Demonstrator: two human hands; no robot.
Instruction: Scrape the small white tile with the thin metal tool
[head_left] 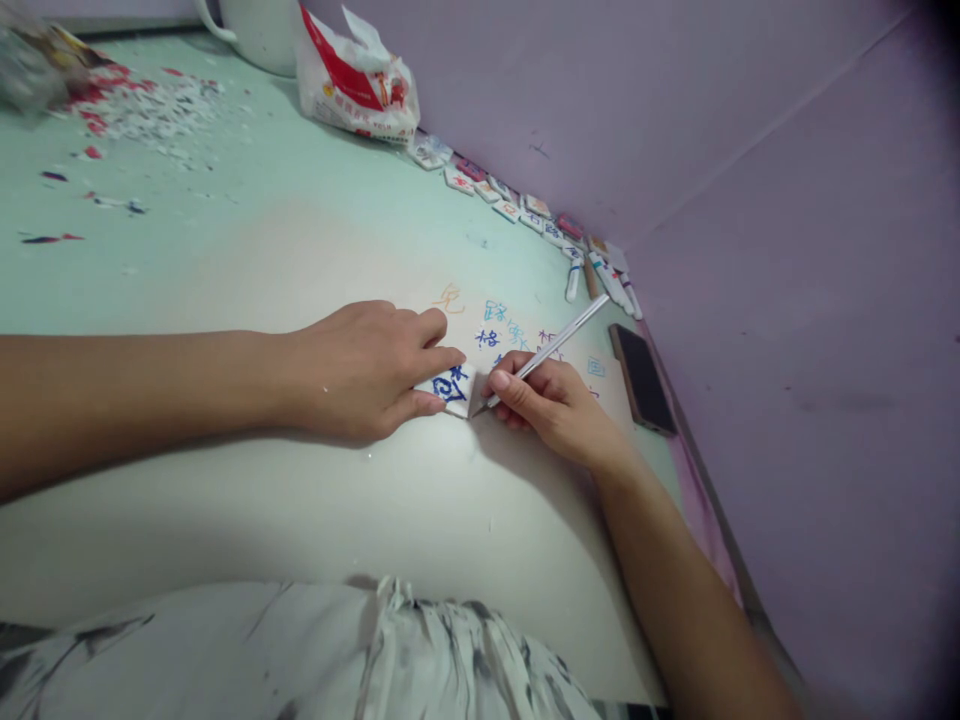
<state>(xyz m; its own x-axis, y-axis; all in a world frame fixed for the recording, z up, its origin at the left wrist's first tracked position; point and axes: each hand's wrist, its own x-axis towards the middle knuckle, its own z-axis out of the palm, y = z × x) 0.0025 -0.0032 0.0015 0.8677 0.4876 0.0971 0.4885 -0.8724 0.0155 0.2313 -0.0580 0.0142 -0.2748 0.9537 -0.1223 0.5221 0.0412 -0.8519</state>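
Note:
A flat white block [455, 390] with a dark blue character on it lies on the table before me. My left hand [375, 370] pins it from the left, the fingertips and thumb pressed on its edges. In a pinch, my right hand [544, 400] holds a slim silver craft knife [559, 340], pen-shaped and tilted, its shaft pointing up to the right. The narrow tip of the knife is at the right edge of the block. Orange, blue and purple characters are written on the tabletop [375, 530] just beyond both hands.
A dark phone [643, 380] lies right of my right hand. Along the purple wall stand markers [611, 280] and several small lettered blocks [506, 210]. Farther back are a tissue pack [360, 90], a white mug [262, 35] and a heap of white and red scraps [150, 110].

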